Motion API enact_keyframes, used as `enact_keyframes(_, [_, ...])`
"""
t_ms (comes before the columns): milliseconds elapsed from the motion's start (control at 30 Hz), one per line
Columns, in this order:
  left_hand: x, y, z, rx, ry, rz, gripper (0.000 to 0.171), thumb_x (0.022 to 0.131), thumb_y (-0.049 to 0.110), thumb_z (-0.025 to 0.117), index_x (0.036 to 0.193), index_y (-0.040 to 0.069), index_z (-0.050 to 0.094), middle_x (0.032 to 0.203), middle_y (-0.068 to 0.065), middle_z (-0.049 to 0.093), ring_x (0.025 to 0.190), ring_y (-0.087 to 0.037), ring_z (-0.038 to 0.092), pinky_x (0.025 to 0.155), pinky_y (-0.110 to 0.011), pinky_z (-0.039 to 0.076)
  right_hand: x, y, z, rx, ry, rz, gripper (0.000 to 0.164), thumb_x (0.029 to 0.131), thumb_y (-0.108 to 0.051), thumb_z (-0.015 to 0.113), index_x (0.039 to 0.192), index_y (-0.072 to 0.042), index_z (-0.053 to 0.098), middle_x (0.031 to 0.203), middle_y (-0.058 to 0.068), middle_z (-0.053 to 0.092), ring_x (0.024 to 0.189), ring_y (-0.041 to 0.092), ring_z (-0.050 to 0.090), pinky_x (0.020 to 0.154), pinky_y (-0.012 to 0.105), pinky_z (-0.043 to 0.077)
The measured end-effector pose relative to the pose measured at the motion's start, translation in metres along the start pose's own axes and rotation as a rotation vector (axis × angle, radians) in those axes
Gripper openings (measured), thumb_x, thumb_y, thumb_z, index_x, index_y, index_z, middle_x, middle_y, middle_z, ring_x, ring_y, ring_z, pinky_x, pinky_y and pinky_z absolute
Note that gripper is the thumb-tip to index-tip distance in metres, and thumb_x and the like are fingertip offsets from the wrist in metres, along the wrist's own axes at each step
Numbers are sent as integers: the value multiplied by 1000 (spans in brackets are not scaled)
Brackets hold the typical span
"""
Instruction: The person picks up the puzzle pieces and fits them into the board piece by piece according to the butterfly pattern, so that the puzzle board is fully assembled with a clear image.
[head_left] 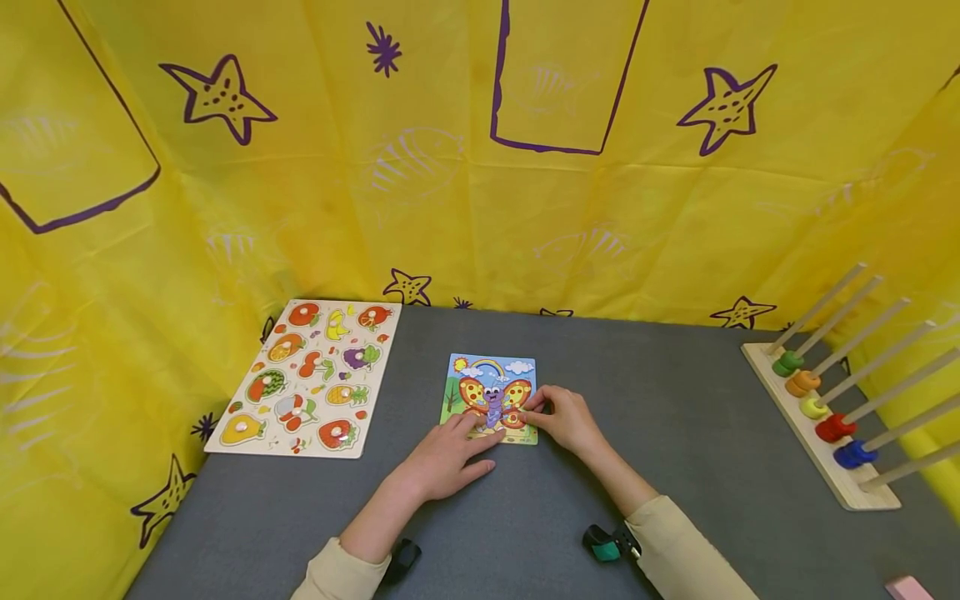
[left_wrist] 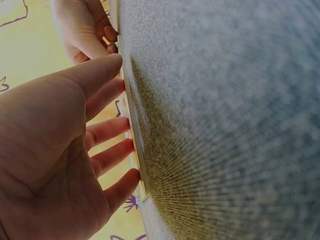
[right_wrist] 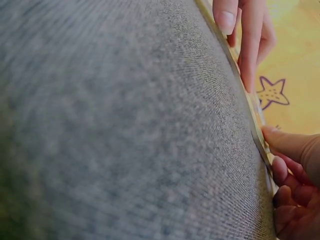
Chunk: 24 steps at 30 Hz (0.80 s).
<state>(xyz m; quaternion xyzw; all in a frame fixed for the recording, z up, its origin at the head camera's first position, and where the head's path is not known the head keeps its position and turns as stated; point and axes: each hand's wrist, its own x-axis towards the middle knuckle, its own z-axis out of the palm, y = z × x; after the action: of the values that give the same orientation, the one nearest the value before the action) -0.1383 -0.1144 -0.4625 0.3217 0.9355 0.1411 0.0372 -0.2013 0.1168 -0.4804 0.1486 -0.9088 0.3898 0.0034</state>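
A small square butterfly puzzle (head_left: 491, 392) lies flat on the dark table, its picture showing a purple butterfly under a rainbow. My left hand (head_left: 450, 457) rests on its lower left part with the fingers spread and fairly straight; in the left wrist view, the fingertips of the left hand (left_wrist: 65, 140) touch along the puzzle's near edge. At the right edge, my right hand (head_left: 562, 418) pinches the puzzle between thumb and curled index finger. Close up, the right hand (right_wrist: 297, 175) has its other fingers folded in beside the edge. The hands cover the puzzle's lower corners.
A larger board with fruit pieces (head_left: 315, 379) lies to the left. On the right stands a wooden peg rack (head_left: 825, 450) with coloured rings on slanting rods. A pink block (head_left: 907, 587) sits at the lower right edge. Yellow patterned cloth (head_left: 450, 208) hangs behind and beside the table.
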Motion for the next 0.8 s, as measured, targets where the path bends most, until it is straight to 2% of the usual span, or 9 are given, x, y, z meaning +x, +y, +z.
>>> enact_keyframes(133, [0, 1, 0, -7, -18, -20, 46, 97, 36, 59, 140, 20, 56, 136, -11, 48, 126, -28, 44, 94, -50, 44, 0, -1, 0, -11, -5, 11, 18, 78, -23, 83, 79, -14, 68, 73, -7, 59, 68, 11, 50, 65, 30, 39])
enact_keyframes(233, [0, 1, 0, -7, -16, -22, 45, 97, 36, 59, 139, 20, 56, 136, -11, 49, 126, -28, 44, 94, -50, 44, 2, -2, 0, -31, -19, 49, 20, 78, -26, 83, 81, -15, 67, 72, -6, 57, 66, 12, 49, 63, 30, 37])
enact_keyframes(400, [0, 3, -3, -20, -16, -29, 44, 97, 34, 60, 139, 19, 57, 136, -12, 49, 126, -29, 44, 94, -51, 43, 9, -6, 1, -129, -24, 124, 27, 78, -38, 82, 81, -18, 64, 67, -6, 53, 62, 13, 48, 56, 30, 35])
enact_keyframes(567, [0, 3, -4, -17, -17, -33, 44, 97, 34, 60, 139, 19, 57, 135, -11, 49, 124, -28, 45, 95, -50, 43, 13, -7, 2, -196, -21, 140, 32, 79, -45, 79, 77, -18, 61, 62, -5, 50, 58, 14, 46, 52, 30, 31])
enact_keyframes(667, [1, 3, -2, -8, -25, -36, 44, 97, 35, 59, 139, 20, 57, 136, -10, 49, 125, -28, 44, 95, -50, 43, 13, -3, 0, -175, -58, 127, 30, 80, -44, 79, 81, -19, 61, 65, -6, 50, 59, 13, 46, 53, 30, 32])
enact_keyframes(800, [2, 3, -1, -8, -34, -47, 45, 98, 37, 58, 140, 22, 56, 136, -10, 49, 126, -28, 44, 96, -50, 42, 7, 6, -6, -36, -155, 36, 28, 79, -33, 82, 93, -16, 64, 75, -3, 54, 63, 13, 45, 58, 28, 34])
